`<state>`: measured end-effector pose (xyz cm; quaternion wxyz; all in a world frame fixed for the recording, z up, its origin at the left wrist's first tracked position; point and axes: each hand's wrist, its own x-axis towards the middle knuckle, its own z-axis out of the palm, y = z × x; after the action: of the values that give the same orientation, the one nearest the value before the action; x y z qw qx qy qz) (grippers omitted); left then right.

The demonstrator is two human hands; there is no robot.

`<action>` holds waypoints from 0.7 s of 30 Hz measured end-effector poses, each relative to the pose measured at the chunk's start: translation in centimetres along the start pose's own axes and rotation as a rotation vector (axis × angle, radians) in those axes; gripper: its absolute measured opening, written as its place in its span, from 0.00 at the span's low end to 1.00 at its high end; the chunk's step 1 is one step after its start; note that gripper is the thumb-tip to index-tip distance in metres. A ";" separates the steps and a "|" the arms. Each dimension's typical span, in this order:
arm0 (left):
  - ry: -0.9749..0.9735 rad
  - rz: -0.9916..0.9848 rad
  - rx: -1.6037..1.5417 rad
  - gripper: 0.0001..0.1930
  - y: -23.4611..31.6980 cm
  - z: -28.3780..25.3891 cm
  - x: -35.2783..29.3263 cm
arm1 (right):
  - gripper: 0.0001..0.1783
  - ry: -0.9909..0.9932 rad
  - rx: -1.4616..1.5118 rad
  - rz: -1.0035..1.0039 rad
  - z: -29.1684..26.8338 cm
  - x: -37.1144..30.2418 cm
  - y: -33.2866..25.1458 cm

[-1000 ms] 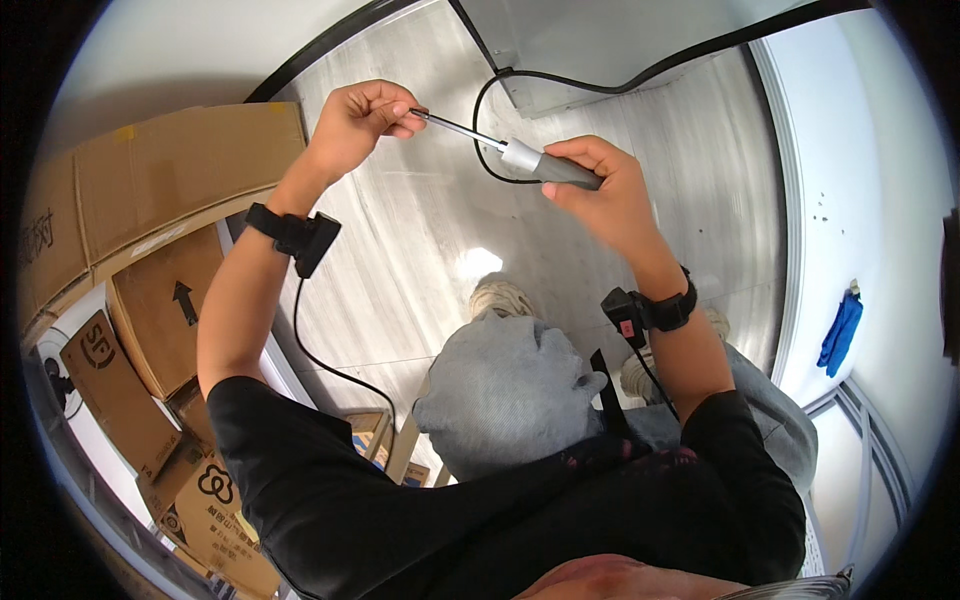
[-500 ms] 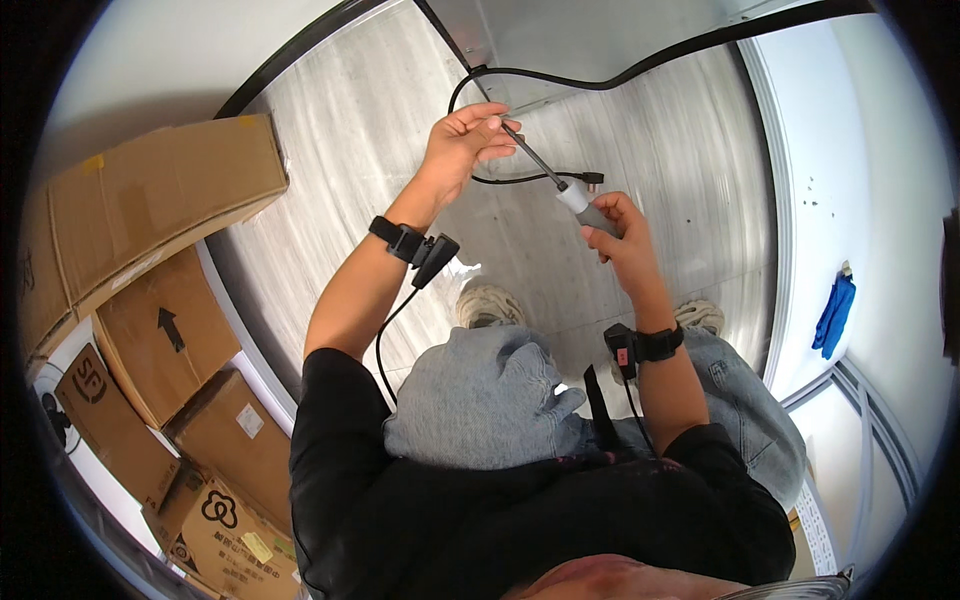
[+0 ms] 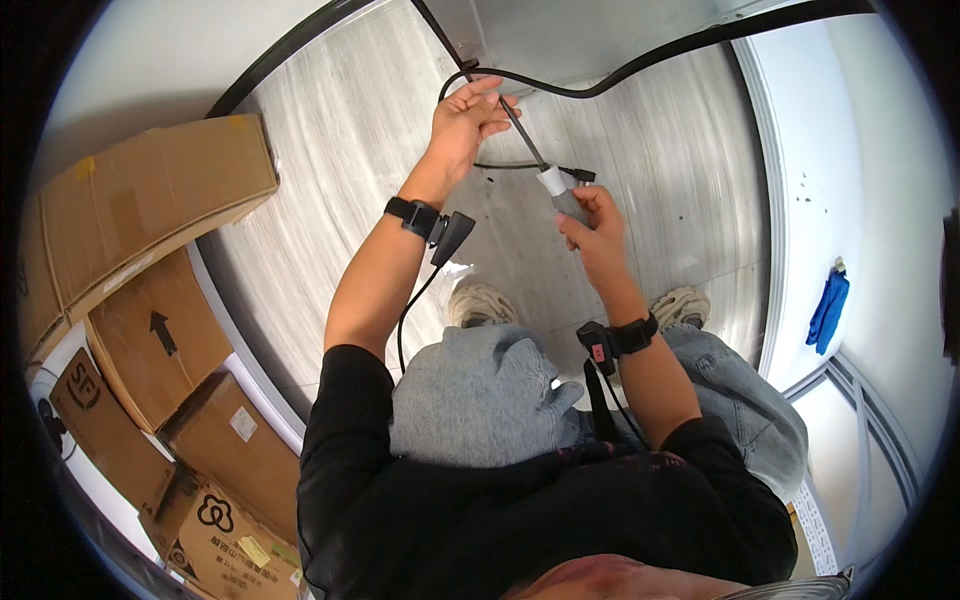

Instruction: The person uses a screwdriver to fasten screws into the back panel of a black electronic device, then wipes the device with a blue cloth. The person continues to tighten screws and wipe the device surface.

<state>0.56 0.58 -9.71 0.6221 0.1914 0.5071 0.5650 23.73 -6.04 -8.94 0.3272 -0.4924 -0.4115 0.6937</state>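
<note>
1. The pale wood-patterned floor [image 3: 640, 150] spreads beneath everything, meeting a grey panel [image 3: 580, 40] at the top of the view.
2. Cardboard boxes [image 3: 160, 200] are stacked along the left side, one of them marked with an arrow.
3. The person wears a black shirt [image 3: 400, 510] and pale blue jeans [image 3: 470, 400], with light shoes [image 3: 483, 303] on the floor.
4. A black cord [image 3: 600, 90] runs in from the upper right and bends in a loop beside the left hand [image 3: 465, 122].
5. A blue cloth [image 3: 828, 312] hangs against the white wall on the right.
6. The screwdriver [image 3: 551, 180] is held slantwise above the floor between both hands, its grey handle toward the person and its dark shaft pointing up and left.
7. The right hand [image 3: 598, 230] has its fingers wrapped around the handle.
8. The left hand's fingers pinch the shaft near its far end; the tip itself cannot be made out.
9. Each wrist carries a black strap [image 3: 415, 215] with a small device.
10. A small black plug [image 3: 578, 175] shows just beside the screwdriver's white collar.
</note>
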 end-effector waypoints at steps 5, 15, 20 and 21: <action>0.011 -0.005 -0.067 0.12 -0.2 -0.4 0.1 | 0.16 0.035 -0.021 -0.047 1.2 0.1 1.0; 0.047 -0.067 -0.238 0.13 -0.1 -0.1 0.5 | 0.16 0.070 0.008 -0.074 3.6 0.1 1.1; 0.093 -0.099 -0.248 0.13 0.4 0.1 0.4 | 0.15 0.046 -0.036 -0.077 3.6 0.4 0.6; 0.103 -0.104 -0.252 0.13 0.4 0.2 0.4 | 0.15 0.053 -0.039 -0.083 3.7 0.4 0.5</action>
<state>0.47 1.13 -9.43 0.6426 0.0560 0.4728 0.6004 20.09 -6.88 -8.89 0.3567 -0.4995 -0.4361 0.6581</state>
